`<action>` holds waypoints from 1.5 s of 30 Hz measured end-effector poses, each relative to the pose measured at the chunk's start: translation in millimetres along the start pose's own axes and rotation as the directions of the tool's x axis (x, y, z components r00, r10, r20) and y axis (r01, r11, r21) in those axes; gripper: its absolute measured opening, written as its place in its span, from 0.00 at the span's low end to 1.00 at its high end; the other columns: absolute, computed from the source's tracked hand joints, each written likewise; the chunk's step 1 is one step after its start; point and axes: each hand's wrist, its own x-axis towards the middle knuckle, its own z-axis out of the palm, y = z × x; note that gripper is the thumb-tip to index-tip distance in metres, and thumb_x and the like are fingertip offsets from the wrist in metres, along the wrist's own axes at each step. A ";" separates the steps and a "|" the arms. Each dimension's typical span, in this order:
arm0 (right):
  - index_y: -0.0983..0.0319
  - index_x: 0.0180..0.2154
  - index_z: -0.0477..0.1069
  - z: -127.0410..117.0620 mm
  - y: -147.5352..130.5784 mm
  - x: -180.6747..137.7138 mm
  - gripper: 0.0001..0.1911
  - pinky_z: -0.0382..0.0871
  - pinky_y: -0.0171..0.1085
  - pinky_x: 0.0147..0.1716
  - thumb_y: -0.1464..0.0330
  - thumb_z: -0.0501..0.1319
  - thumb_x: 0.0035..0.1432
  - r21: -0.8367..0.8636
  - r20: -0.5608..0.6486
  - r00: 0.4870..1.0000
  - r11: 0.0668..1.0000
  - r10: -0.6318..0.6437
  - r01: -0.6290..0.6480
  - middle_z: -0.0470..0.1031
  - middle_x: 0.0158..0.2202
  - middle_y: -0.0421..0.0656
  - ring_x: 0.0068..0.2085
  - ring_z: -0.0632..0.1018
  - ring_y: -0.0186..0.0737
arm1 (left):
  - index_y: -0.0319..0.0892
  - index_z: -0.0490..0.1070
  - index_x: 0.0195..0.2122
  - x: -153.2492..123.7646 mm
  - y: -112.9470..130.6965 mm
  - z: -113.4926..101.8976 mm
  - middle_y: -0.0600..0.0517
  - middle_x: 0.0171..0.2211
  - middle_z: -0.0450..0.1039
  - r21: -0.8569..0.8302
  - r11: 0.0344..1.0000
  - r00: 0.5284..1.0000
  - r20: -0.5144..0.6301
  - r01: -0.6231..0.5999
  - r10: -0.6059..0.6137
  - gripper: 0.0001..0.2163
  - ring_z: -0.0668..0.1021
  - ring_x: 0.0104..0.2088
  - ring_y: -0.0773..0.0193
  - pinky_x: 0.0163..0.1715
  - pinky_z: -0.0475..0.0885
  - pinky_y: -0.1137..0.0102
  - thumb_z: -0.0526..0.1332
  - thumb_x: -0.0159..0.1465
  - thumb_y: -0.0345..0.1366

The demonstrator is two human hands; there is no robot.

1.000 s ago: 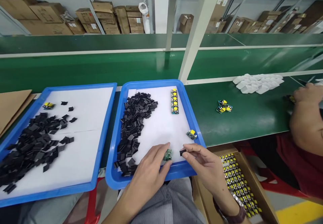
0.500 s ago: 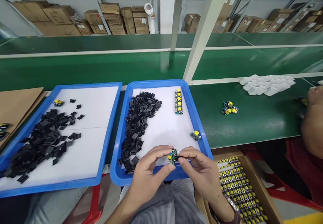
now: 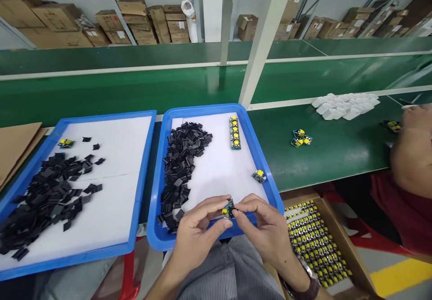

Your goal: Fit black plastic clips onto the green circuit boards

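Observation:
Between thumb and fingers, my left hand (image 3: 199, 230) grips a small green circuit board (image 3: 229, 208) with a yellow part on its left side. My right hand (image 3: 265, 228) is pinched at the board's right face, on a small black piece mostly hidden by the fingertips. Both hands are over the near edge of a blue tray (image 3: 154, 219) lined with white. Loose black pieces (image 3: 178, 169) are heaped along the tray's left side. A strip of joined boards (image 3: 235, 132) lies at its back right, and a single board (image 3: 259, 176) lies near its right wall.
To the left is a second blue tray (image 3: 141, 187) with more black pieces. On the green bench lie several loose boards (image 3: 301, 138) and white plastic parts (image 3: 344, 106). A cardboard box (image 3: 357, 259) of boards stands low at right. A co-worker's arm (image 3: 413, 142) is at far right.
My right fingertips have moved closer to the board, and the black piece now sits against its face. The whole view has shifted slightly; the trays and their contents look the same.

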 end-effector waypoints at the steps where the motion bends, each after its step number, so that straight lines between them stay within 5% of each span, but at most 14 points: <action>1: 0.57 0.41 0.80 -0.3 -0.9 0.9 0.07 0.74 0.36 0.37 0.75 0.66 0.65 -0.010 0.002 1.000 1.000 -0.004 0.004 0.79 0.35 0.41 0.36 0.80 0.38 | 0.52 0.83 0.51 -0.3 -0.6 -0.4 0.48 0.54 0.83 0.013 1.000 1.000 -0.002 -0.012 0.012 0.17 0.84 0.55 0.54 0.55 0.82 0.63 0.73 0.63 0.27; 8: 0.58 0.37 0.81 -12.7 -8.1 11.7 0.03 0.72 0.35 0.34 0.71 0.68 0.64 -0.004 0.147 0.977 0.988 0.152 -0.153 0.78 0.32 0.40 0.34 0.79 0.37 | 0.51 0.84 0.50 -2.0 0.3 3.3 0.48 0.51 0.84 0.142 0.988 0.997 -0.039 -0.065 0.071 0.17 0.85 0.52 0.55 0.51 0.84 0.65 0.74 0.61 0.27; 15: 0.58 0.40 0.81 -12.7 -14.9 18.9 0.06 0.72 0.35 0.36 0.73 0.65 0.66 -0.167 0.155 0.985 0.984 0.080 -0.053 0.79 0.33 0.39 0.35 0.79 0.36 | 0.53 0.82 0.53 1.0 0.2 2.1 0.49 0.53 0.84 0.180 0.979 0.994 -0.035 -0.097 0.105 0.19 0.84 0.54 0.56 0.55 0.82 0.65 0.72 0.63 0.25; 20: 0.59 0.37 0.81 -14.8 -13.1 21.1 0.05 0.72 0.36 0.35 0.72 0.65 0.64 -0.101 0.216 0.966 0.987 0.141 -0.121 0.80 0.32 0.40 0.34 0.79 0.36 | 0.53 0.83 0.52 1.7 1.9 5.1 0.49 0.52 0.84 0.231 0.969 0.996 -0.019 -0.085 0.092 0.18 0.85 0.53 0.57 0.51 0.83 0.68 0.72 0.63 0.27; 23: 0.59 0.36 0.81 -12.7 -8.8 21.1 0.04 0.72 0.36 0.35 0.70 0.66 0.64 -0.060 0.155 0.969 0.981 0.192 -0.185 0.79 0.32 0.40 0.34 0.78 0.37 | 0.53 0.83 0.53 1.4 1.4 5.8 0.49 0.51 0.84 0.284 0.953 0.992 -0.029 -0.107 0.120 0.18 0.85 0.52 0.57 0.51 0.84 0.66 0.72 0.64 0.28; 28: 0.60 0.38 0.82 -10.7 1.7 19.6 0.08 0.77 0.36 0.29 0.63 0.72 0.61 0.259 0.227 0.892 0.858 0.392 -0.443 0.80 0.28 0.40 0.27 0.80 0.35 | 0.55 0.79 0.58 -3.2 -3.1 5.0 0.49 0.56 0.81 0.378 0.920 0.994 0.010 -0.107 0.111 0.22 0.82 0.56 0.54 0.53 0.82 0.62 0.72 0.64 0.30; 35: 0.53 0.50 0.83 -13.1 4.0 2.7 0.13 0.82 0.40 0.45 0.67 0.71 0.63 0.240 0.142 0.962 0.935 0.234 -0.263 0.81 0.47 0.44 0.43 0.83 0.40 | 0.52 0.77 0.57 -4.5 -4.5 11.1 0.49 0.52 0.81 0.370 0.927 0.989 -0.102 -0.062 0.107 0.18 0.85 0.47 0.58 0.46 0.83 0.66 0.68 0.67 0.31; 45: 0.50 0.53 0.81 -8.6 4.0 -3.2 0.16 0.79 0.43 0.48 0.72 0.66 0.68 0.173 0.163 0.980 0.974 0.117 -0.145 0.80 0.47 0.44 0.47 0.81 0.41 | 0.50 0.73 0.63 -10.5 -10.7 14.5 0.47 0.53 0.80 0.480 0.856 0.967 -0.056 -0.194 0.250 0.22 0.82 0.52 0.58 0.51 0.81 0.64 0.66 0.69 0.26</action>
